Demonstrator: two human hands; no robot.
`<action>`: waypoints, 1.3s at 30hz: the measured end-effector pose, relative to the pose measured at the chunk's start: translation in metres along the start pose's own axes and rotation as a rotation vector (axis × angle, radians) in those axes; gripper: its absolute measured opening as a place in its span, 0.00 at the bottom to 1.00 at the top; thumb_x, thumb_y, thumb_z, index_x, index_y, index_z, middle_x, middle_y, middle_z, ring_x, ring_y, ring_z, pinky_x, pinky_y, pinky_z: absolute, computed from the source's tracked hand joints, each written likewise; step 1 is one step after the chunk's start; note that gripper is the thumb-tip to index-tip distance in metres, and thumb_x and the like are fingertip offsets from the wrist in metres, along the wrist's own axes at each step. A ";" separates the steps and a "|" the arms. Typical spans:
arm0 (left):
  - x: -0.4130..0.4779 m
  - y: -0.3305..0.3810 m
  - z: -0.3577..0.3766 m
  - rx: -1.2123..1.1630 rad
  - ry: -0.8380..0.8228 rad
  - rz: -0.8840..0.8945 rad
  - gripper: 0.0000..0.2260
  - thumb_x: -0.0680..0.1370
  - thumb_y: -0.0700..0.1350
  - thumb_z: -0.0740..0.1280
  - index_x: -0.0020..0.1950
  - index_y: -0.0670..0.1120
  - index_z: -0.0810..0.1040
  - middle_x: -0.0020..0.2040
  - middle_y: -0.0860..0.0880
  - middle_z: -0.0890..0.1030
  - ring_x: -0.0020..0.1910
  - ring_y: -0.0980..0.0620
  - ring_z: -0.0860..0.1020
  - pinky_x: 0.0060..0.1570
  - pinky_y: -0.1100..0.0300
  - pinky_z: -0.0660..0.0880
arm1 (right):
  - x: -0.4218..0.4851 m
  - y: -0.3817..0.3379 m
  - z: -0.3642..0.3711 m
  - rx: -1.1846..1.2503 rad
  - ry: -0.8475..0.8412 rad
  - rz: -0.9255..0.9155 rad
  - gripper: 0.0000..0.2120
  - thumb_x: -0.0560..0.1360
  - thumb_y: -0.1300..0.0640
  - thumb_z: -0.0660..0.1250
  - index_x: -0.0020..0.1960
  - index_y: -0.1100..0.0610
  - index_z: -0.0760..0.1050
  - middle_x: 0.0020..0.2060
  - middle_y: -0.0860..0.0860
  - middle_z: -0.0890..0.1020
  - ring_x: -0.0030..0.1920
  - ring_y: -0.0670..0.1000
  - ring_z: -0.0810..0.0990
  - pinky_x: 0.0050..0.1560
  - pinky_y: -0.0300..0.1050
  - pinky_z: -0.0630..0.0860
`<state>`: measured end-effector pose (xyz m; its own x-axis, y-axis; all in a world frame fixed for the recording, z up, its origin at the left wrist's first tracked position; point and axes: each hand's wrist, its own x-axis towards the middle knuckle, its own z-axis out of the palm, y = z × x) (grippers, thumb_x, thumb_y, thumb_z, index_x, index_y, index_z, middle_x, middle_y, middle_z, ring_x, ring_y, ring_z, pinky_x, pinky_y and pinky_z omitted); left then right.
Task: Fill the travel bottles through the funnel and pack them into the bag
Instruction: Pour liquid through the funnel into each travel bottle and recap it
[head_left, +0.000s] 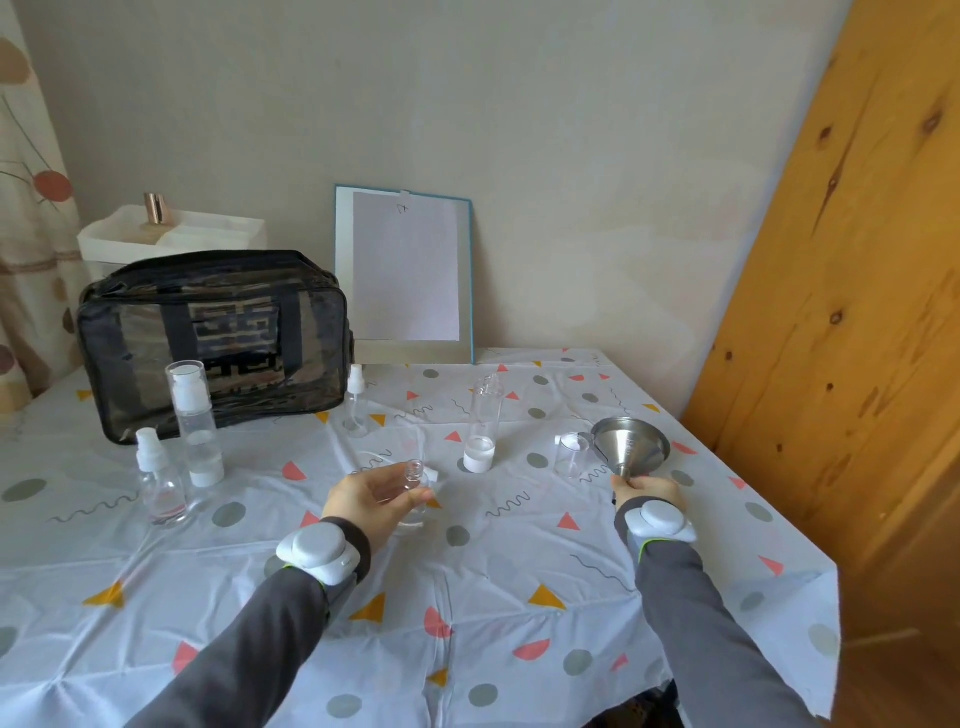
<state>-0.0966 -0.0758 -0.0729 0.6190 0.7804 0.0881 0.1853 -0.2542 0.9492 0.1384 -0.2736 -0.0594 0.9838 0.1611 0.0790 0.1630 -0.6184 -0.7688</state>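
My left hand (370, 501) grips a small clear bottle (410, 493) with no cap, standing on the table. My right hand (647, 491) holds a steel funnel (630, 448) by its spout, bowl tilted up and away, to the right of that bottle. An uncapped tall clear bottle (483, 423) with a white base stands between them, farther back. A clear cap (573, 453) sits just left of the funnel. At the left stand a small spray bottle (158, 483) and a tall capped pump bottle (195, 423). Another small spray bottle (357, 402) stands by the black see-through bag (213, 338).
A patterned cloth (467, 597) covers the table; its right edge drops off near a wooden panel (841, 312). A framed board (405, 275) leans on the wall behind. A white organiser (171, 234) sits behind the bag.
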 end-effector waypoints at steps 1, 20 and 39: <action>0.000 0.000 -0.001 0.003 -0.003 -0.002 0.22 0.67 0.49 0.76 0.60 0.47 0.78 0.51 0.50 0.83 0.49 0.57 0.79 0.55 0.64 0.72 | -0.001 0.000 0.001 -0.001 0.001 -0.007 0.13 0.74 0.55 0.67 0.43 0.66 0.81 0.45 0.62 0.82 0.50 0.63 0.78 0.53 0.49 0.73; -0.002 0.000 0.000 -0.022 0.004 -0.022 0.21 0.66 0.49 0.76 0.58 0.48 0.79 0.48 0.53 0.82 0.47 0.59 0.79 0.52 0.66 0.73 | -0.005 -0.004 -0.007 -0.050 -0.036 -0.049 0.06 0.73 0.57 0.67 0.44 0.61 0.77 0.40 0.58 0.79 0.46 0.59 0.76 0.47 0.43 0.70; -0.003 -0.001 -0.002 0.050 -0.002 0.026 0.17 0.70 0.44 0.74 0.58 0.48 0.79 0.51 0.51 0.83 0.47 0.61 0.80 0.50 0.68 0.75 | -0.110 -0.084 0.075 0.248 -0.596 -0.573 0.24 0.69 0.50 0.73 0.62 0.54 0.72 0.55 0.48 0.77 0.52 0.43 0.75 0.54 0.33 0.70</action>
<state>-0.0996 -0.0766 -0.0732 0.6254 0.7723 0.1116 0.2071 -0.3022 0.9305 0.0106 -0.1816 -0.0508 0.5400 0.8164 0.2048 0.5329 -0.1433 -0.8339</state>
